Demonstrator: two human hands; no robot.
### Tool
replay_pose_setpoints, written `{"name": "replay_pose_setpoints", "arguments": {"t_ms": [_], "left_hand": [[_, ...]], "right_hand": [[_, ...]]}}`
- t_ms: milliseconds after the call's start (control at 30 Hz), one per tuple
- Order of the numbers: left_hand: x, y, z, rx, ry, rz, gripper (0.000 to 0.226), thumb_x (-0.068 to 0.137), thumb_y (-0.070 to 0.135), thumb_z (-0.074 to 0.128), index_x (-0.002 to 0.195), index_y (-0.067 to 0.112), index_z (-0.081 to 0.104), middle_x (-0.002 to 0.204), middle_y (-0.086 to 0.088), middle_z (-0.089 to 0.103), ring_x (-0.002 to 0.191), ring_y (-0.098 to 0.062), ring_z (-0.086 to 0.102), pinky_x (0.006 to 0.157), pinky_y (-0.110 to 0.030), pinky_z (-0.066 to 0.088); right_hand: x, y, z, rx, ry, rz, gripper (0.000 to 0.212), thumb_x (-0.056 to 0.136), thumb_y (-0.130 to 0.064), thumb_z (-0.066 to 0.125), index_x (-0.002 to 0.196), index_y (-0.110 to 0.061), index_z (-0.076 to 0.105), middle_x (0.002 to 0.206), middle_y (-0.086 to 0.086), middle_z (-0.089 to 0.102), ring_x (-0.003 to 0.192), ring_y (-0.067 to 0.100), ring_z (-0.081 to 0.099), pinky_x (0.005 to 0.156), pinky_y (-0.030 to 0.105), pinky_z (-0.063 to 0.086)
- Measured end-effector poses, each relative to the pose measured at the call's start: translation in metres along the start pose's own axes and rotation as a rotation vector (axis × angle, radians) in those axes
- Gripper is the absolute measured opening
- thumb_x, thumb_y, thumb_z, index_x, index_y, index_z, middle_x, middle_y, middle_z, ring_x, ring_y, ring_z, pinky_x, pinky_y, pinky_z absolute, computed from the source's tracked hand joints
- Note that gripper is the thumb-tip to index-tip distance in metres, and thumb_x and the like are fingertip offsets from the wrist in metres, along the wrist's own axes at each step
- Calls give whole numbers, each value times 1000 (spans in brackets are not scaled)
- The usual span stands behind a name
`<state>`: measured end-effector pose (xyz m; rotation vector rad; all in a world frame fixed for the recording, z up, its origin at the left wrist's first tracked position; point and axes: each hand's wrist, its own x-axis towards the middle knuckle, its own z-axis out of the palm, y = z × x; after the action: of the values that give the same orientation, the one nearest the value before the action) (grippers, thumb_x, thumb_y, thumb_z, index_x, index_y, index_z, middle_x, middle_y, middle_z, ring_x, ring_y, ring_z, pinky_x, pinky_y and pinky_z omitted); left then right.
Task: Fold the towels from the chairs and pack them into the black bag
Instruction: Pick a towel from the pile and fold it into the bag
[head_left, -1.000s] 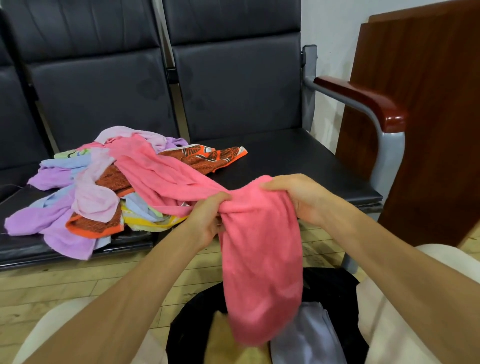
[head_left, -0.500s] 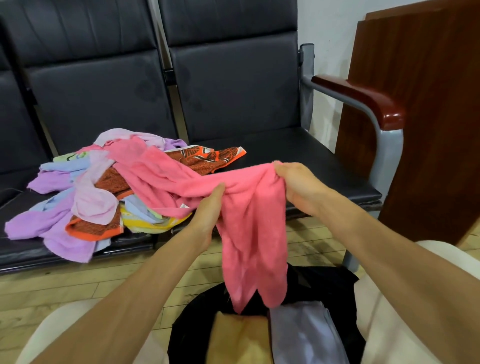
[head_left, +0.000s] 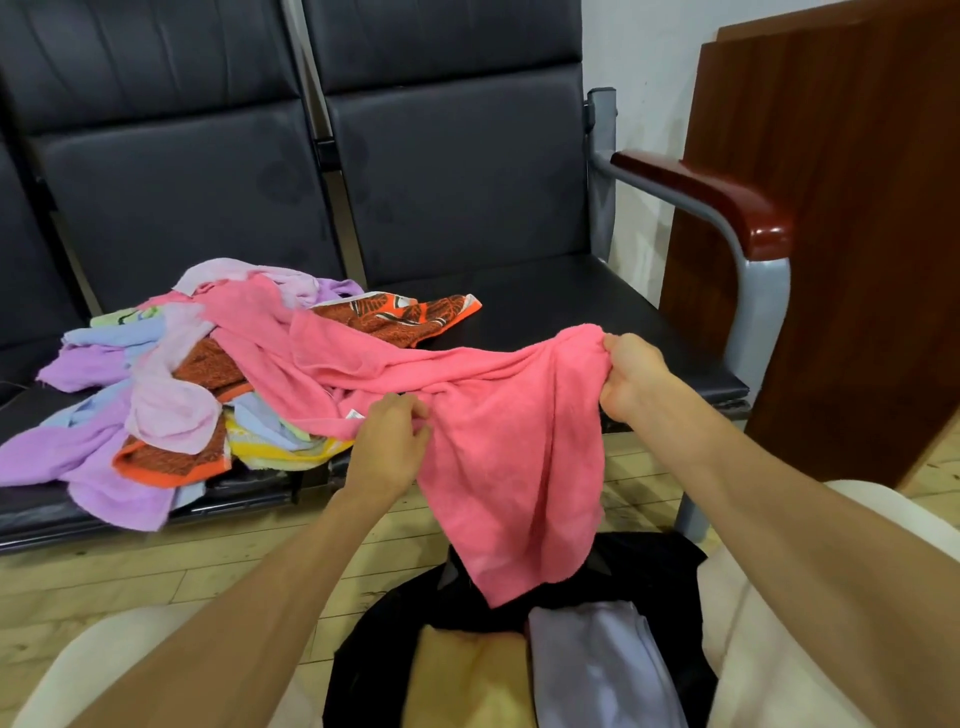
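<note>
Fingers (head_left: 615, 347): curled on both hands, the top edge of the fuzzy pink terry towel (head_left: 511, 447) being pinched.
Left hand (head_left: 389, 441): set mid-edge, beside the white label (head_left: 354, 414).
Right hand (head_left: 631, 379): set at the free corner.
Long axis: stretched left-right between the hands; the far end is draped on the heap of coloured towels (head_left: 171, 395).
Open black fabric bag (head_left: 649, 566): directly below the hanging part.
</note>
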<state>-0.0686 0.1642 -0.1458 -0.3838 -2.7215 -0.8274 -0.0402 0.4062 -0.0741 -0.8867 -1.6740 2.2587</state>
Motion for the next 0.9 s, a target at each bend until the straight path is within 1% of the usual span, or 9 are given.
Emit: {"name": "replay_pose_setpoints", "arguments": {"t_ms": [67, 167, 267, 367, 500, 633, 700, 800, 900], "left_hand": [[0, -3, -1, 139, 61, -27, 31, 79, 19, 72, 102, 2, 61, 107, -18, 53, 101, -35, 52, 89, -45, 42], [3, -13, -4, 373, 34, -102, 58, 79, 44, 71, 109, -2, 54, 113, -21, 49, 112, -38, 45, 99, -47, 36], [5, -13, -8, 406, -97, -143, 52, 86, 51, 59, 107, 4, 57, 114, -16, 53, 114, -33, 43, 100, -42, 34], [6, -7, -11, 246, -146, -159, 21, 88, 36, 63, 88, 15, 59, 106, -11, 55, 109, -33, 47, 91, -42, 41], [8, -7, -16, -112, -171, -246, 37, 90, 21, 59, 59, 16, 39, 62, -1, 46, 76, -33, 54, 64, -34, 37], [8, 8, -25, -697, -181, -534, 19, 94, 24, 51, 87, 10, 61, 95, -12, 66, 90, -30, 60, 74, -35, 47], [6, 10, -31, -936, -199, -662, 19, 93, 21, 54, 106, 9, 62, 106, -16, 66, 90, -30, 63, 80, -41, 53], [2, 4, -34, -1081, -289, -782, 22, 94, 14, 53, 115, 8, 57, 94, -13, 68, 66, -21, 66, 53, -30, 54], [-4, 5, -38, -1115, -414, -800, 14, 97, 14, 48, 97, 12, 62, 72, -5, 66, 63, -18, 63, 55, -28, 52]], "right_hand": [[1, 2, -3, 25, 24, 31, 37, 98, -6, 43, 133, 3, 49, 137, 20, 53, 118, 34, 57, 104, 41, 43], [-3, 3, -2, 64, 42, 94, 22, 94, -6, 48, 114, -5, 58, 120, 15, 62, 112, 32, 59, 100, 45, 48], [-8, 7, -1, 8, -4, 96, 19, 88, -5, 48, 105, -9, 54, 114, 12, 60, 111, 33, 58, 101, 49, 45], [-10, 13, 0, 0, -19, 90, 29, 84, 2, 39, 102, -4, 60, 112, 14, 63, 105, 32, 60, 99, 46, 47], [-16, 13, 3, -111, 94, 73, 17, 88, -3, 40, 92, -1, 56, 82, 10, 56, 82, 29, 56, 77, 34, 47], [-22, 16, 3, -198, -45, 52, 40, 69, -23, 59, 104, -4, 62, 100, 12, 68, 88, 29, 65, 84, 40, 53], [-29, 17, 2, -251, -79, 0, 27, 78, -25, 71, 96, -8, 64, 93, 10, 66, 82, 23, 64, 79, 36, 53], [-30, 19, -1, -309, -107, -103, 16, 86, -14, 69, 73, -14, 59, 79, 4, 59, 70, 14, 55, 66, 31, 48], [-30, 21, -1, -356, -118, -190, 11, 87, -9, 66, 78, -8, 60, 79, 7, 58, 72, 19, 55, 59, 26, 43]]}}
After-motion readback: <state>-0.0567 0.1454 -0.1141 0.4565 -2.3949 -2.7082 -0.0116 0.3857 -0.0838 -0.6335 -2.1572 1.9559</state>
